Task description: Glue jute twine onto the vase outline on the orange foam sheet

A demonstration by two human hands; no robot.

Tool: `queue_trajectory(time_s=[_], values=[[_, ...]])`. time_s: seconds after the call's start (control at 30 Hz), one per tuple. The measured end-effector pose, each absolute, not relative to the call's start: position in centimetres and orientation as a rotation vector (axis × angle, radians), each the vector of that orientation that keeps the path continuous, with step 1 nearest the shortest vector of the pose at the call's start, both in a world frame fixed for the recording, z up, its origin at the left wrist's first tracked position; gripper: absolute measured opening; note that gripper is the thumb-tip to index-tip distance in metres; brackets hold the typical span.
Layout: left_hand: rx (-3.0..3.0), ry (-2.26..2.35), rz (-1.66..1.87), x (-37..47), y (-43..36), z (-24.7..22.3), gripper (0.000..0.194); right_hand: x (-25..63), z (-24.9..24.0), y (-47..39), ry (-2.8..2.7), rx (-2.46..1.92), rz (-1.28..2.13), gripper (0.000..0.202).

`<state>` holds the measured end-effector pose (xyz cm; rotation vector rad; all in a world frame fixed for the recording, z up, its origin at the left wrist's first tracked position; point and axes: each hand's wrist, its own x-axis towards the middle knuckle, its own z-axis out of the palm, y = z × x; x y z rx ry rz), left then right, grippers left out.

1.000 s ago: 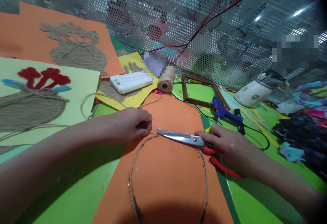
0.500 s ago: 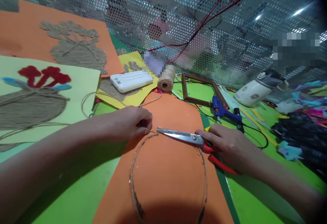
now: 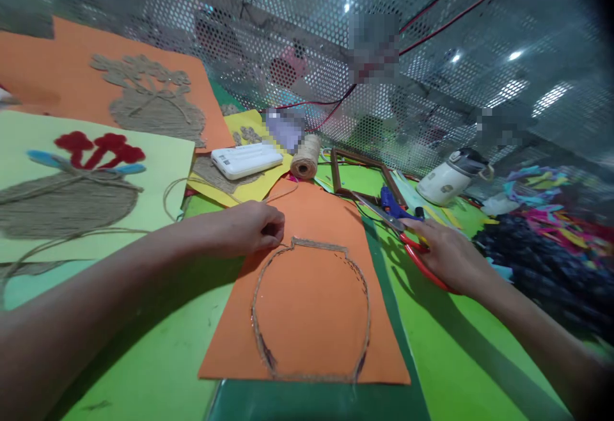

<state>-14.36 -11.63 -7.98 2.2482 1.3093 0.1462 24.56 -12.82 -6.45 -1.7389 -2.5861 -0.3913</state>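
My left hand is closed in a pinch on a strand of jute twine, beside the top left of a pot outline. That twine outline lies on a sheet of orange paper, with a straight band across its top. My right hand grips the red-handled scissors, held off to the right of the paper. Their blades point up and left, toward a blue glue gun and a brown frame. Behind the paper a twine spool lies on its side.
Finished twine pots are on a pale green sheet and another orange sheet at left. A white power bank rests on yellow paper. At right are a white bottle and a black plastic bag. Perforated metal stands behind.
My right hand has drawn the scissors away from the twine at the outline's top, to the right and upward. My left hand stays pinched almost in place. The view has tilted and shifted.
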Motion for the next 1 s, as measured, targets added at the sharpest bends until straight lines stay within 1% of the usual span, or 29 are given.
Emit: queue_trajectory(time_s=[0.1,0.23,0.47,0.6,0.67,0.77,0.83,0.87,0.9,1.0], values=[[2.299,1.31,0.166,-14.5,-11.5,-8.2,0.011,27.2,-6.9,-13.4,-2.559,-1.964,-0.338,0.047],[2.366,1.275,0.178,-14.7,-11.2,-8.7,0.015,29.4,-7.9,-15.1,-2.554,-2.089,-0.153,0.05],[2.472,1.316,0.105,-14.4,-11.3,-8.3,0.018,30.3,-7.9,-15.9,-2.515,-2.013,0.086,0.053],[2.519,1.319,0.086,-14.3,-11.3,-8.1,0.019,31.4,-6.5,-15.4,-2.522,-2.022,0.234,0.068],[2.522,1.313,0.096,-14.4,-11.1,-8.0,0.019,31.4,-5.6,-15.6,-2.515,-2.048,0.261,0.068],[2.517,1.323,0.179,-14.4,-11.0,-7.6,0.02,29.5,-4.6,-16.6,-2.474,-2.072,0.149,0.06],[2.513,1.358,0.269,-14.3,-11.0,-7.4,0.018,26.6,-4.5,-17.2,-2.431,-2.0,-0.017,0.048],[2.51,1.373,0.313,-14.2,-11.0,-7.3,0.018,24.8,-4.6,-17.4,-2.439,-1.848,-0.116,0.042],[2.503,1.387,0.345,-14.1,-11.1,-7.3,0.018,22.8,-4.9,-17.5,-2.472,-1.674,-0.139,0.037],[2.46,1.377,0.371,-13.6,-11.5,-7.5,0.021,17.4,-5.8,-17.3,-2.597,-1.259,-0.096,0.025]])
